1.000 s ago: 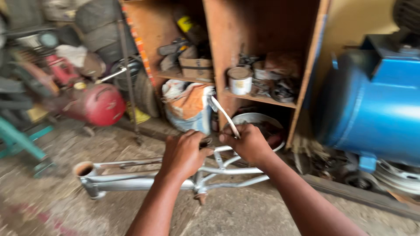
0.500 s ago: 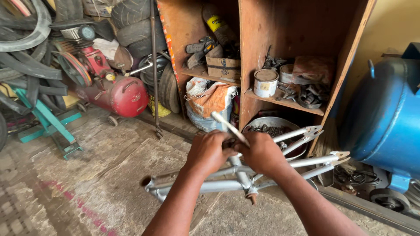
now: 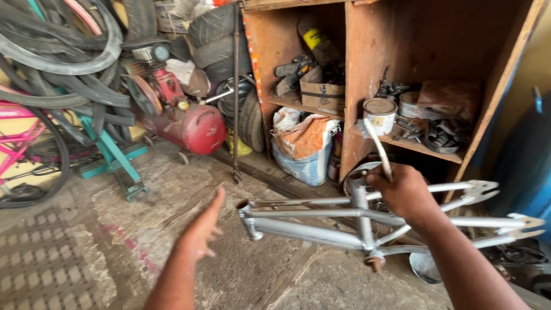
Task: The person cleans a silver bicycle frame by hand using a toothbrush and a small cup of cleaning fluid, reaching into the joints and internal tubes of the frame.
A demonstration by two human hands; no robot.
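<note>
Bare concrete floor lies open; wooden cabinet blocks behind.

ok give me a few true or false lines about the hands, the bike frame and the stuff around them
1. The right hand holds the silver bike frame off the floor. True.
2. The left hand also has a grip on the frame. False: it is open and apart from the frame.
3. The red compressor tank sits on the shelf. False: it stands on the floor, left of the wooden cabinet.
4. A paint can stands on a cabinet shelf. True.
5. The right hand also holds a thin stick. True.
</note>
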